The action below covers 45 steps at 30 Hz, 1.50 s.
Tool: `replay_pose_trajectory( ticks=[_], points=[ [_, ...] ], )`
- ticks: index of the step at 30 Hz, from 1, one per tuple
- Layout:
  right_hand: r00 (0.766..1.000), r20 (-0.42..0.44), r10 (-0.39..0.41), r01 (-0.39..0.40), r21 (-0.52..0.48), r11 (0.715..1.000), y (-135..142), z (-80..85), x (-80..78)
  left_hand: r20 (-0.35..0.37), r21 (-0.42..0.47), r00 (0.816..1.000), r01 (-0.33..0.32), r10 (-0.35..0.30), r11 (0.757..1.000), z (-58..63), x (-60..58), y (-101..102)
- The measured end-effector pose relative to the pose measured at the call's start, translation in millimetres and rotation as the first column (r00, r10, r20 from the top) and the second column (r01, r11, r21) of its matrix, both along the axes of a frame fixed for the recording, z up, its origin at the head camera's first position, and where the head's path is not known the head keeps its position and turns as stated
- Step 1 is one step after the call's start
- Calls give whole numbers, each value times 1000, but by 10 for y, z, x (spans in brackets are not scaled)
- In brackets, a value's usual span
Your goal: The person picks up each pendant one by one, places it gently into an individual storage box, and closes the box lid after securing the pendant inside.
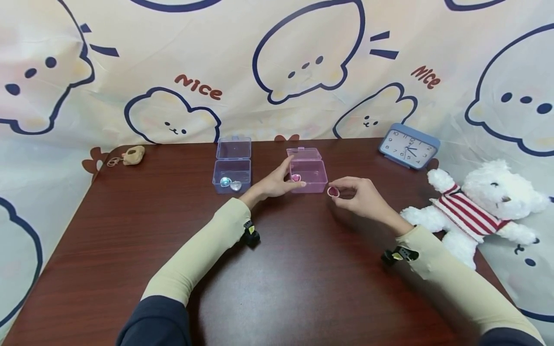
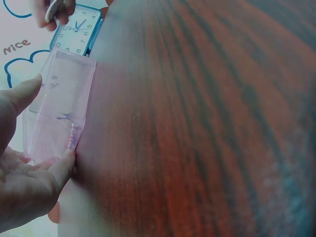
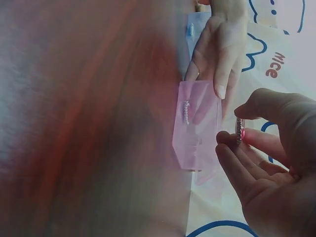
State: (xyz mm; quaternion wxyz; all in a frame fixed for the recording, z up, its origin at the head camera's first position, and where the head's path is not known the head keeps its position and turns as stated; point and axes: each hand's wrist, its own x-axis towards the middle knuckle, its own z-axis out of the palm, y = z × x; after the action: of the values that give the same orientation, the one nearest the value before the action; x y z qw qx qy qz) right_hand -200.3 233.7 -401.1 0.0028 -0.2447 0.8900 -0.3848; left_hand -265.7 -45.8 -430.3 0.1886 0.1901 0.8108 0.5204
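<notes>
A pink see-through box [image 1: 319,186] with its lid raised stands near the table's back edge. My left hand [image 1: 273,184] grips its left end, with the fingers at the back and the thumb along the front. Inside lies a small round red gem piece [image 1: 296,178] with a pale rim; its beaded edge shows through the wall in the right wrist view. Just right of the box, my right hand [image 1: 360,193] pinches a similar red gem piece [image 1: 333,191] between thumb and fingertips. In the right wrist view this gem piece [image 3: 239,131] is seen edge-on.
Left of the pink box is a blue see-through box [image 1: 220,186], lid up, holding two shiny pieces. A blue clock [image 1: 409,146] stands at the back right, a white teddy bear [image 1: 469,218] lies at right, and a small beige item [image 1: 133,155] with a cord sits back left.
</notes>
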Motion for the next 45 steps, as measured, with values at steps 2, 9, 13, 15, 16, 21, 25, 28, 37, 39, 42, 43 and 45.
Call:
replay_pose_trajectory(
  ticks=[2, 9, 13, 15, 16, 21, 25, 28, 37, 39, 42, 43, 45],
  points=[
    [1000, 6, 0, 0, -10, 1000, -27, 5, -58, 2, 0, 1000, -2, 2, 1000, 2, 5, -2],
    [999, 47, -10, 11, -36, 999, -116, 36, -220, 17, 3, 1000, -4, 4, 1000, -3, 14, 4],
    [999, 50, -11, 13, -47, 999, -167, 74, -310, 15, 5, 1000, -7, 6, 1000, -8, 14, 2],
    [999, 48, -11, 14, -51, 999, -193, 87, -362, 12, 18, 1000, -3, 3, 1000, -10, 14, 3],
    [999, 50, -13, 15, -48, 999, -203, 89, -389, 12, 24, 1000, -2, 2, 1000, -13, 12, 5],
    [997, 77, -30, 32, -19, 999, -249, 89, -509, 17, 18, 1000, -4, 4, 1000, -8, 19, 12],
    [994, 103, -27, 28, -12, 1000, -293, 82, -580, 26, 1, 1000, -4, 4, 1000, 4, 30, 11],
    [994, 108, -23, 25, -16, 1000, -325, 74, -625, 25, 9, 1000, -2, 2, 1000, 2, 28, 10],
    [995, 95, -27, 26, 10, 1000, -386, 49, -733, 27, 50, 999, 18, -20, 999, -4, 19, 4],
    [996, 84, -32, 29, 30, 999, -386, 47, -752, 31, 44, 999, 17, -18, 999, -5, 15, 0],
    [997, 69, -40, 35, 66, 997, -391, 43, -772, 32, 23, 999, 10, -10, 1000, -2, 10, -7],
    [997, 65, -43, 38, 77, 996, -394, 42, -775, 32, 16, 999, 7, -7, 1000, -4, 8, -8],
    [997, 60, -51, 45, 93, 995, -398, 36, -781, 31, 9, 999, 6, -6, 1000, 3, 8, -10]
  ],
)
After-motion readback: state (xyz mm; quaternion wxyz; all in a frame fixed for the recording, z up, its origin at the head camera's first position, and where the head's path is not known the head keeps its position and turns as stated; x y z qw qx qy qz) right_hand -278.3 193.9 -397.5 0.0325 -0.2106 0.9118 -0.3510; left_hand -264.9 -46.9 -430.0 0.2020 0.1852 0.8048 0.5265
